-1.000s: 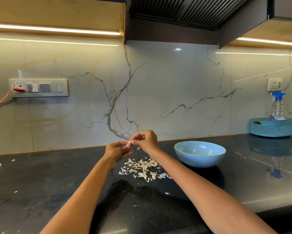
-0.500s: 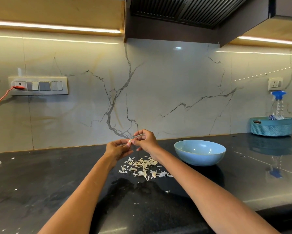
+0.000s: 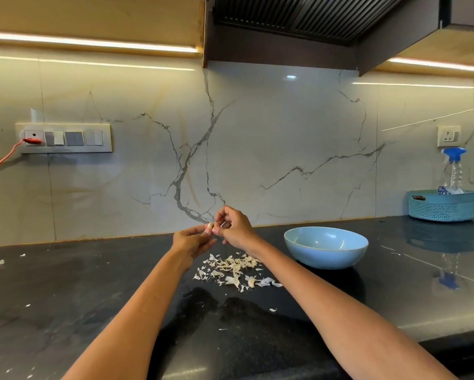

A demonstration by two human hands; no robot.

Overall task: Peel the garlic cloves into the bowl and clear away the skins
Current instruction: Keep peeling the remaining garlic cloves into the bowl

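1. Head view: the left hand (image 3: 193, 239) is pinching a garlic clove (image 3: 210, 225) at its fingertips, while the right hand (image 3: 234, 227) is gripping a strip of skin (image 3: 223, 224) beside it.
2. Below both hands, a pile of skins (image 3: 231, 268) is lying uncleared.
3. Right of the right hand, the bowl (image 3: 325, 246) is showing no cloves; its bottom is hidden.

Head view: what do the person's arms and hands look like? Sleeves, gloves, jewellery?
Both forearms are bare right to the bottom edge of the picture; no sleeves show. The left hand and the right hand are ungloved. No watch, bracelet or band shows at either wrist, and no ring is visible on the fingers, though they are small in the picture. No markings show.
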